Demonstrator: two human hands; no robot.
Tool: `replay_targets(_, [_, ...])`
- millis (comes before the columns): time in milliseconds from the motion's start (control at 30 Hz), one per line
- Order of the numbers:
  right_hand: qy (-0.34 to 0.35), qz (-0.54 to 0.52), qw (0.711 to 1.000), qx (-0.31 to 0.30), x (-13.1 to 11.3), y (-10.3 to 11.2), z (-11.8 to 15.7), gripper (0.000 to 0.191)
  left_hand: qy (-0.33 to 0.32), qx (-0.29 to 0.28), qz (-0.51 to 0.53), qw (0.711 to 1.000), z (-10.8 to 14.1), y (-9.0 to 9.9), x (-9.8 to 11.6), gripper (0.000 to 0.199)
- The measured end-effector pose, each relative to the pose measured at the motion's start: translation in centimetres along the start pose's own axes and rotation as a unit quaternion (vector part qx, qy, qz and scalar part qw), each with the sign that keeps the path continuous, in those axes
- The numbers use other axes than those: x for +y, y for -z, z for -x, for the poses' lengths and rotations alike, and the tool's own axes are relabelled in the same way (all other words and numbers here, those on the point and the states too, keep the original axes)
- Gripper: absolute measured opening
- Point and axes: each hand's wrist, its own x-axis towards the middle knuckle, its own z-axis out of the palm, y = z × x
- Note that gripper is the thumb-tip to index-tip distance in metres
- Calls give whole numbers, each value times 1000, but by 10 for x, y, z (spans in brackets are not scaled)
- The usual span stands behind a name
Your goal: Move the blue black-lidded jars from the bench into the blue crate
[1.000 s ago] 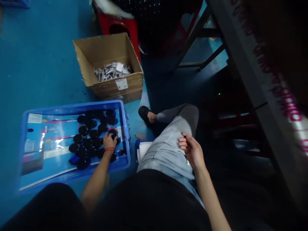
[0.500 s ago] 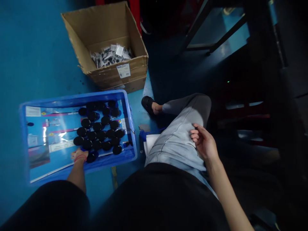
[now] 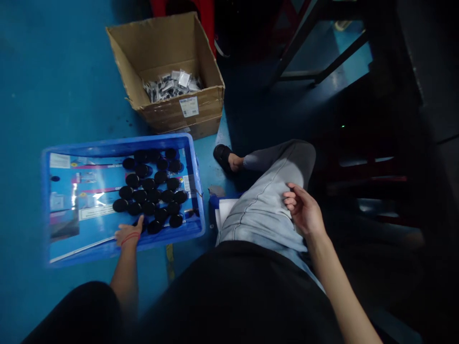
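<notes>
Looking down on a blue crate (image 3: 64,258) at nine o'clock, with a cardboard box (image 3: 165,114) at eleven. Holding the right hand (image 3: 304,210) loosely curled over the jeans (image 3: 251,205) at four. Reaching into the crate at eight with the left hand (image 3: 128,233), thumb out toward black caps (image 3: 147,195) crowding its three-o'clock half, grip too dim to tell. Looking on small packets (image 3: 172,85) inside the box.
</notes>
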Motion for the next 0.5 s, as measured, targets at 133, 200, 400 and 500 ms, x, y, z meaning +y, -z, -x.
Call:
replay_targets(133, [11,17,1000,-17,-2,-3,-2,21,24,61,88,994,34,6,12,49])
replay_targets(200, [19,33,998,-41,-6,-4,9,21,-29,110,141,983,51,14,28,40])
replay_targets(400, [65,141,978,-142,-34,41,137,44,-296,286,332,849,132,88,146,31])
replay_targets(500, [42,231,958,-168,-35,94,220,42,-451,323,419,719,215,149,200,34])
